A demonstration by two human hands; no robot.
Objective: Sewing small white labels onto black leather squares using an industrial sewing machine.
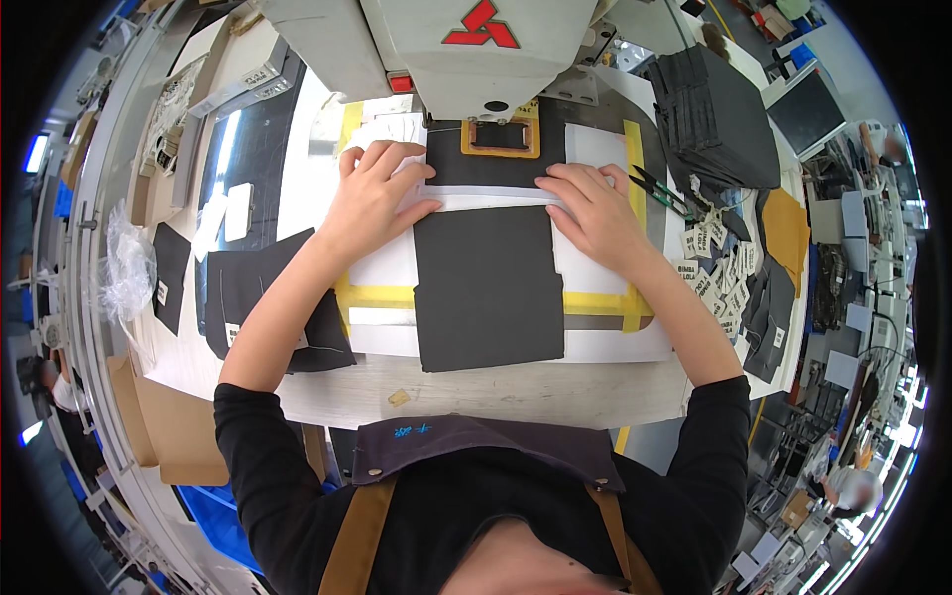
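My left hand (379,190) lies with fingers spread at the left edge of a black fabric panel (446,171). At that panel's right edge rests my right hand (598,213), its fingers stretched out and slightly bent. Neither hand grips anything. The panel's far part sits beneath the sewing machine head (476,74), where an orange-yellow rectangular frame (502,153) lies on it. Nearer me, a second black panel (488,293) lies flat on the white work sheet between my forearms. A white strip separates the two panels.
Yellow tape (595,303) crosses the white sheet. At right are a stack of black panels (714,119), thread snips (662,192) and a heap of white labels (729,283). Black pieces (263,288) lie by my left forearm; a clear plastic bag (127,263) is farther left.
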